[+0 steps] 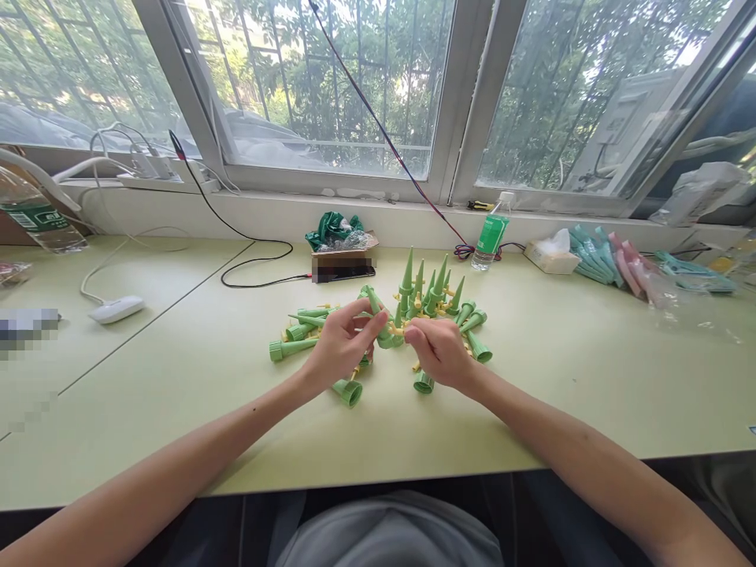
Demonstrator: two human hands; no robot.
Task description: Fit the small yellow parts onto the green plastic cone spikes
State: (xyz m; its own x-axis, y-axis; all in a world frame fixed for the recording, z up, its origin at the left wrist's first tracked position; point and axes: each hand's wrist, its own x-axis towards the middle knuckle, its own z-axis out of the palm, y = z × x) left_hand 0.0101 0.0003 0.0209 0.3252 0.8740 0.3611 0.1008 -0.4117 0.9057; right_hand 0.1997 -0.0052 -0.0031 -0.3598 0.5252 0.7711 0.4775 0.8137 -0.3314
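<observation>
My left hand (346, 339) is closed around a green plant watering spike (373, 303), held tilted above the table. My right hand (440, 350) is a closed fist at the yellow valve piece (397, 331) between my hands; its fingertips are mostly hidden. Whether the valve is joined to the spike I cannot tell. Around my hands lie several more green spikes (294, 349) with threaded, cup-like ends. Behind my right hand several spikes (438, 285) stand upright, points up, with yellow valves on them.
At the back stand a small box with green plastic (336, 232), a phone (343, 272) on a cable, a water bottle (491, 234) and a tissue box (551, 253). Teal and pink packages (596, 253) lie right. A white mouse-like device (116, 309) lies left.
</observation>
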